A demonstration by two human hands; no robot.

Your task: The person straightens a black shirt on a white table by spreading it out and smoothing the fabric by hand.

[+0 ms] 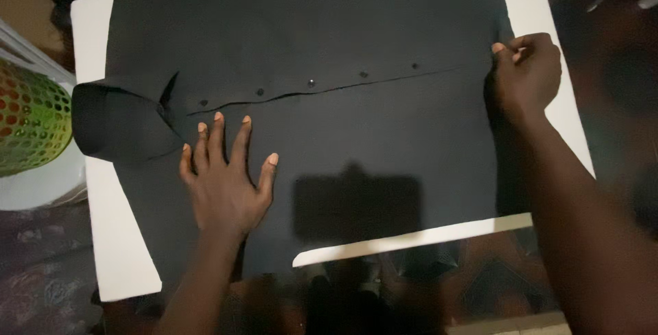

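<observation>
Here the black shirt (356,136) lies buttoned and flat across the white surface (116,239) — the left hand (226,177), fingers spread, pins its chest while the right hand (524,75) pinches the hem edge, keeping the cloth taut.

A white board (116,253) carries a black buttoned shirt (329,54) spread flat.

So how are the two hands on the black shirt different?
The left hand lies flat and open on the black shirt near its collar, fingers spread; the right hand is curled, pinching the shirt's edge at the other end. The left hand presses down; the right hand grips. Both touch the same shirt on the white board.
</observation>
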